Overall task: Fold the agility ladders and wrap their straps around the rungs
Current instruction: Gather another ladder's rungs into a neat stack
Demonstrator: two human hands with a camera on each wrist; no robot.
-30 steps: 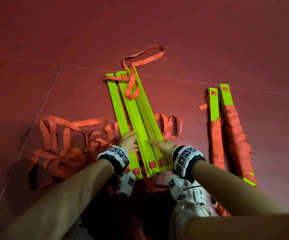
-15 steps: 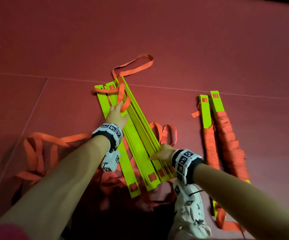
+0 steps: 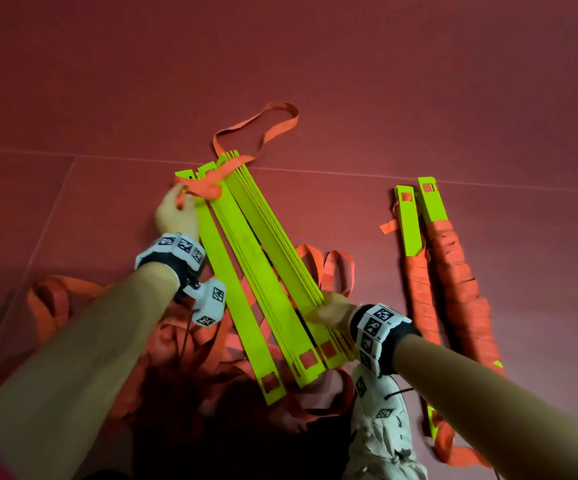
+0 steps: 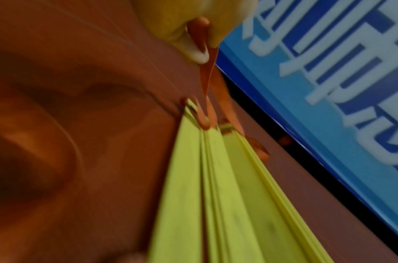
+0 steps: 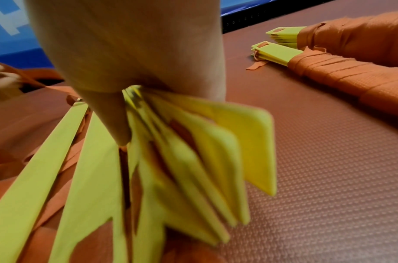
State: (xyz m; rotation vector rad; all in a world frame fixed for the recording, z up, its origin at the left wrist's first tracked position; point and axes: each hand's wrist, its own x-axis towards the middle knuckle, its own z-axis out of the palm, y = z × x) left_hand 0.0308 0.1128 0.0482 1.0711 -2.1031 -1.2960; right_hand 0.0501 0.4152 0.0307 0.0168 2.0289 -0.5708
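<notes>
On the red floor (image 3: pixel 419 81), in the head view, the yellow rungs (image 3: pixel 246 258) lie fanned over loose orange strap (image 3: pixel 59 299). The left hand (image 3: pixel 176 216) pinches strap at their far end; the right hand (image 3: pixel 332 308) grips their near end. Two wrapped ladders (image 3: pixel 453 282) lie right.

In the left wrist view, fingers (image 4: pixel 189 44) pinch the strap.

In the right wrist view, the thumb (image 5: pixel 110 113) clamps the rungs.

Red floor (image 3: pixel 419 81) bears loose rungs (image 3: pixel 246 258), straps (image 3: pixel 59 299), two wrapped bundles (image 3: pixel 453 282).
</notes>
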